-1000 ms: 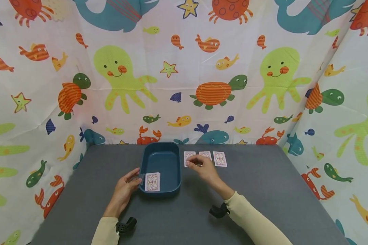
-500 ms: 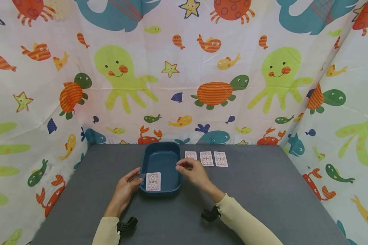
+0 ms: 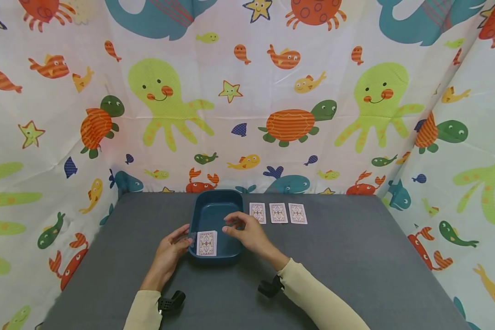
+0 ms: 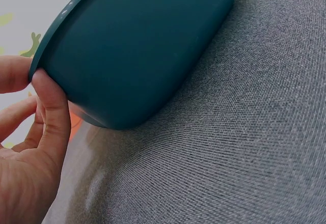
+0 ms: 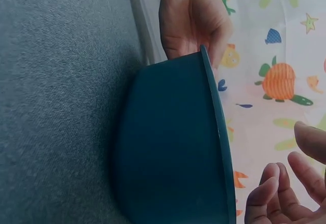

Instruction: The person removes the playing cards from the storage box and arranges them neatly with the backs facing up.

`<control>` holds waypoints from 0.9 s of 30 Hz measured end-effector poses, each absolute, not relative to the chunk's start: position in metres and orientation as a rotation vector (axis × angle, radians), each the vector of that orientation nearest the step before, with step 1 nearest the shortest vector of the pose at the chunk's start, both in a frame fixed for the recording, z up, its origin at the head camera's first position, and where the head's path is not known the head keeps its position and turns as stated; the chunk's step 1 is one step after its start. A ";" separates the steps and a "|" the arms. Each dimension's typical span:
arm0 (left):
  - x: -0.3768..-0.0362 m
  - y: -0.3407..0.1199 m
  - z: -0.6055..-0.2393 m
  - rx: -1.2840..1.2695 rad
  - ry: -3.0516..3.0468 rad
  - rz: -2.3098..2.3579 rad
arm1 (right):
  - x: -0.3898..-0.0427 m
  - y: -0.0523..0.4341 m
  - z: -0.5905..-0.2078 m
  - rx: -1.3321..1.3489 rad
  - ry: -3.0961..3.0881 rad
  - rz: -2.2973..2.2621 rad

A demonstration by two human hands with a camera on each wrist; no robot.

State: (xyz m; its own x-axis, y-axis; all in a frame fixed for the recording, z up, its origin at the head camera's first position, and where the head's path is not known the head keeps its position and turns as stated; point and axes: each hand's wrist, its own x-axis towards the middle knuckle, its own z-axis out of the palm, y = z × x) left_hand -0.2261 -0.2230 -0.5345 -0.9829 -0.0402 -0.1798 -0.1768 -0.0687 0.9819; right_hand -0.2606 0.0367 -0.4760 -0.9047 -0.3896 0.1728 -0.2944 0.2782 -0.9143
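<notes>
A dark blue plastic bin (image 3: 220, 219) stands on the grey table. My left hand (image 3: 167, 255) holds its left rim; in the left wrist view the thumb (image 4: 52, 94) and a finger meet at the edge of the rim. A stack of patterned playing cards (image 3: 206, 243) lies face down in the bin's near left corner. Over the bin's right side hovers my right hand (image 3: 250, 236), its fingers loosely bent with nothing between them. The right wrist view has that hand (image 5: 293, 201) above the rim, near the bin's outer wall (image 5: 173, 142).
To the right of the bin, three face-down playing cards lie in a row: a left card (image 3: 257, 213), a middle card (image 3: 278, 213) and a right card (image 3: 298, 214). Behind the grey tabletop (image 3: 346, 256) hangs a curtain (image 3: 247, 82) printed with sea animals.
My right hand has moved left, from the leftmost card in the row to above the bin, uncovering the cards. The left hand has kept its place at the rim.
</notes>
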 end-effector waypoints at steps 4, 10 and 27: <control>-0.226 -0.223 -0.534 -0.248 2.087 2.197 | -0.263 0.029 -0.477 -0.678 2.439 -1.665; -0.226 -0.223 -0.533 -0.264 2.094 2.181 | -0.269 0.015 -0.478 -0.700 2.442 -1.637; -0.227 -0.222 -0.533 -0.264 2.103 2.175 | -0.284 -0.017 -0.488 -0.601 2.485 -1.419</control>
